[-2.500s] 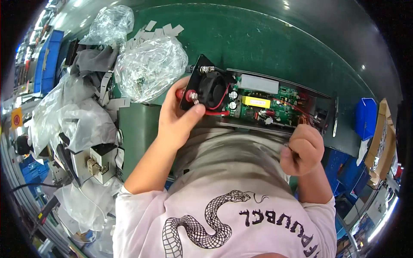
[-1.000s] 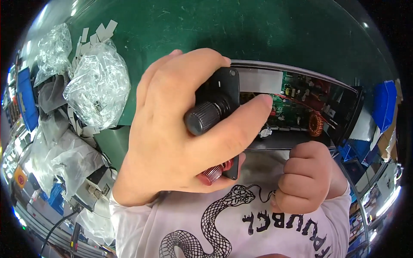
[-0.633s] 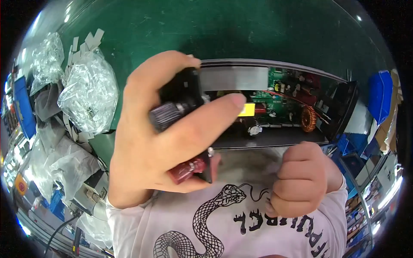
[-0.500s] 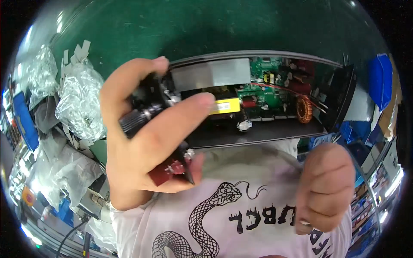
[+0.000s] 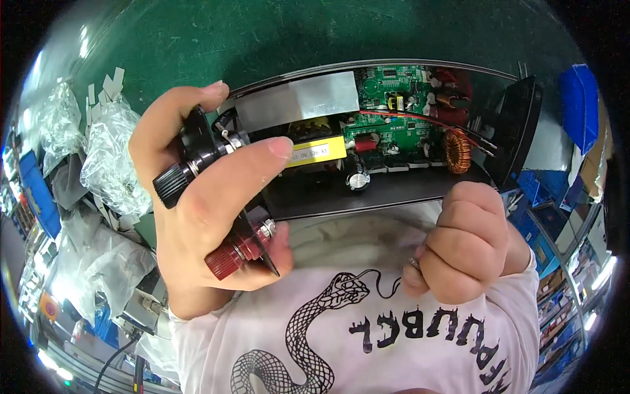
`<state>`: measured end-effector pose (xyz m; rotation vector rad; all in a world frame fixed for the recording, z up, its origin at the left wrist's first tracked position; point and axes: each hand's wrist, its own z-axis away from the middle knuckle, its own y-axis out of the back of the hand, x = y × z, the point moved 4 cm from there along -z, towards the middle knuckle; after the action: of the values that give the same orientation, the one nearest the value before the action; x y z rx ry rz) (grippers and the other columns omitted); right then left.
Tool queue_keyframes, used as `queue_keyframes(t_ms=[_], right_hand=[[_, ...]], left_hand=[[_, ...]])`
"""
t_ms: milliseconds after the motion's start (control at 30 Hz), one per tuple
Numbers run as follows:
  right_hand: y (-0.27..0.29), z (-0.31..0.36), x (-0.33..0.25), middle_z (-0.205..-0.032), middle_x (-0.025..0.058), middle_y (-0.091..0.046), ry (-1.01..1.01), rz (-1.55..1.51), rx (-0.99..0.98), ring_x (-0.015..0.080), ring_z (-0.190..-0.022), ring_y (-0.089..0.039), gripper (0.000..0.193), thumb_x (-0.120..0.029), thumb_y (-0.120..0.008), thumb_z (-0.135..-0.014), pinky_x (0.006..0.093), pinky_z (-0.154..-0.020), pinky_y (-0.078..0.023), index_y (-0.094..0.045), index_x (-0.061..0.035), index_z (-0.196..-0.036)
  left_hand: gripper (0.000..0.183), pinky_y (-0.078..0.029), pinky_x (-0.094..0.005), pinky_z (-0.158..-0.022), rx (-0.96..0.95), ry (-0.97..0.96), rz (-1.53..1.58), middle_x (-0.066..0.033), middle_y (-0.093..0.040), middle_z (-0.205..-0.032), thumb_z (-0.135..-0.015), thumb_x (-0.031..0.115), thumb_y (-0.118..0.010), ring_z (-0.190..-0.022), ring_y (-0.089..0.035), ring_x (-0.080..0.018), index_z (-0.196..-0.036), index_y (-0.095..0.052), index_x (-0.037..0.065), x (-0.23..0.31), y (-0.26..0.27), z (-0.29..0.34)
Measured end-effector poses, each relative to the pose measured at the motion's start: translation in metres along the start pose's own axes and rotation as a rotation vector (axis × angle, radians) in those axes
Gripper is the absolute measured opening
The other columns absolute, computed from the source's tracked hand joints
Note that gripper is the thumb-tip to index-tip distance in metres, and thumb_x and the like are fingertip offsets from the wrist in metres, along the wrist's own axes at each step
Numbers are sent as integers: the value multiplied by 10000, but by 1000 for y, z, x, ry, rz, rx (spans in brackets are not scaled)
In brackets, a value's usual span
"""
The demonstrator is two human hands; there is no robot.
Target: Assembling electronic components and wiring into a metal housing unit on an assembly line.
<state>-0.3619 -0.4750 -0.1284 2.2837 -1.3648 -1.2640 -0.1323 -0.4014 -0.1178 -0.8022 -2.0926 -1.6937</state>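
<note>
My left hand [image 5: 203, 210] is closed round a black end panel [image 5: 244, 226] that carries a black terminal knob [image 5: 173, 185] and a red terminal knob [image 5: 226, 261]. Its thumb reaches over the left end of an open black metal case [image 5: 387, 199]. Inside the case are a green circuit board [image 5: 400, 134], a transformer with a yellow label [image 5: 328, 152], a copper-wound coil [image 5: 458, 151] and a silver metal plate [image 5: 298, 100]. Below the case's right part, my right hand [image 5: 462, 246] is closed, with a small metal piece [image 5: 414, 263] showing between thumb and finger; its kind is unclear.
The green work surface [image 5: 315, 33] extends beyond the case. On the left lie crumpled clear plastic bags [image 5: 115, 157] and white strips [image 5: 113, 85]. A blue bin [image 5: 581, 118] stands at the right. Below the case is my white shirt front [image 5: 275, 328].
The right hand has moved up and left, closer to the case. My left hand, the end panel and the case have shifted slightly left and away from me.
</note>
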Motion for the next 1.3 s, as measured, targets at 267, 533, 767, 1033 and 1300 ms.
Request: queue_keyframes(t_ms=[267, 533, 767, 1033, 1300], right_hand=[[2, -6, -2, -690, 17, -498, -62, 26, 29, 157, -529, -454, 281, -187, -776, -599, 308, -473, -391, -579, -76, -766], [-3, -4, 1, -629, 23, -455, 0, 15, 100, 145, -452, -357, 239, -154, -696, -813, 304, -420, -266, -490, -40, -770], [-1, -6, 1, -634, 27, -464, 36, 14, 76, 147, -462, -378, 218, -134, -695, -789, 297, -418, -277, -503, -33, -772], [2, -1, -6, -714, 48, -541, 134, 59, -21, 184, -497, -481, 182, -105, -746, -712, 312, -429, -367, -610, -33, -809], [-1, 26, -54, -800, 45, -584, -91, -28, -294, 209, -590, -584, 173, -98, -759, -712, 338, -494, -468, -658, -67, -850]], left_hand=[[538, -385, -499, -1039, -47, 42, -28, -281, -437, -1301, -659, 290, -702, -1178, -520, -418, -1142, -573, 90, 12, 2, -8], [532, -382, -503, -1040, -101, 53, -75, -279, -438, -1300, -625, 253, -692, -1174, -511, -413, -1115, -564, 88, 15, 3, -13], [868, -416, -484, -1073, 295, 117, 320, -305, -458, -1367, -776, 703, -664, -1206, -536, -392, -1354, -530, 70, -4, -11, 2], [1032, -429, -476, -1036, 862, 1, 408, -255, -484, -1392, -833, 713, -558, -1243, -522, -385, -1541, -176, 67, -7, 17, 20], [251, -543, -342, -732, -41, -1, 209, -128, -706, -1000, -713, 4, -794, -862, -679, -267, -950, -716, 31, 111, -17, 34]])
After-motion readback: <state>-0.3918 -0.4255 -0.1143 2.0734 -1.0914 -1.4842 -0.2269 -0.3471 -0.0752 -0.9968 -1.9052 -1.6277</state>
